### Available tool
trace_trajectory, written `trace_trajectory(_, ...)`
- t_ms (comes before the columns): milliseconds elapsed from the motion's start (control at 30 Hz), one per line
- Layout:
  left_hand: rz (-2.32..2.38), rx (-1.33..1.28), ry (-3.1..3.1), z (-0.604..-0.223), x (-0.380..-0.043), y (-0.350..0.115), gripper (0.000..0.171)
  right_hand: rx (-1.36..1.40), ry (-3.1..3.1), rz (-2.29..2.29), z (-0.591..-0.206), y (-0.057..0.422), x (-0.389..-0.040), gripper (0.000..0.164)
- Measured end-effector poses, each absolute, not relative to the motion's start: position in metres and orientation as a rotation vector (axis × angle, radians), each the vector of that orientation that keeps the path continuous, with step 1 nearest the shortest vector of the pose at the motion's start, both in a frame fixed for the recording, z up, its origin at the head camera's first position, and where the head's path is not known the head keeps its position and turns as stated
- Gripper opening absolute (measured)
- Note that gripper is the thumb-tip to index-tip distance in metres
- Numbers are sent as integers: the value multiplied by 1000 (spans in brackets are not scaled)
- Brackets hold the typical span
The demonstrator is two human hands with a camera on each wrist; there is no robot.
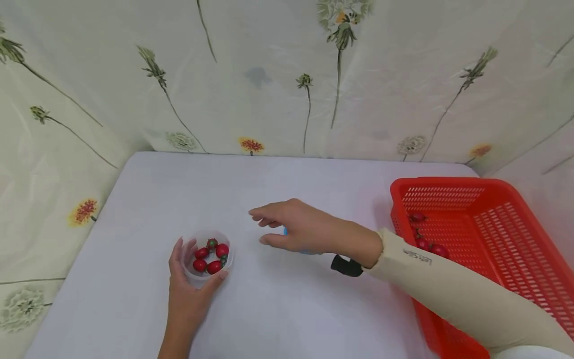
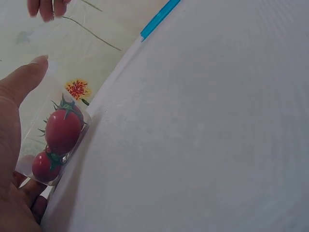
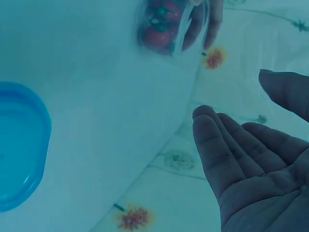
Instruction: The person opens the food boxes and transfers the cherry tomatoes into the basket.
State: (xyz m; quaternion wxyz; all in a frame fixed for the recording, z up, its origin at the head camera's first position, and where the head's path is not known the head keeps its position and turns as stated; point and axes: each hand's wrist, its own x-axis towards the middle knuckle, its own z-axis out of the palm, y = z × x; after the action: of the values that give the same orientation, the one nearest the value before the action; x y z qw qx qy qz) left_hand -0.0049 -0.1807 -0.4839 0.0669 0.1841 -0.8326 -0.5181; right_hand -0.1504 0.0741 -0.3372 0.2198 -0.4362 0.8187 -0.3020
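On the left of the table, my left hand (image 1: 190, 294) curls its thumb and fingers around a clear plastic container (image 1: 205, 236). Several red cherry tomatoes (image 1: 215, 267) with green stems lie inside; two show large through the wall in the left wrist view. To the right, my right hand (image 1: 289, 227) hangs above the table, palm turned inward, fingers extended and thumb apart, holding nothing. Beneath it lies a blue lid (image 3: 21, 145), mostly hidden by the hand in the head view.
A red plastic basket (image 1: 493, 239) stands at the right with several cherry tomatoes (image 1: 421, 243) along its left side, partly behind my right sleeve. A black strap piece (image 1: 347, 266) shows under the right wrist. Flower-patterned cloth (image 1: 269, 99) hangs behind the white table (image 1: 291, 184).
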Motion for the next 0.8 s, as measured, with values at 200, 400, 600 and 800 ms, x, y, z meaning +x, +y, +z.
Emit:
trace_trajectory(200, -1569, 508, -2491, -488, -4, -180, 115, -1237, 2166, -779, -352, 24, -144, 56)
trace_trajectory(400, -1622, 469, -2458, -489, -4, -183, 114, -1339, 2126, -751, -372, -19, -143, 41)
trace_trajectory(600, -1658, 472, -2461, -490, -3, -186, 115, -1325, 2057, -706, -394, -44, -142, 26)
trace_trajectory(800, -1671, 491, -2459, -491, -4, -186, 110, -1349, 2104, -422, -393, -65, -135, 9)
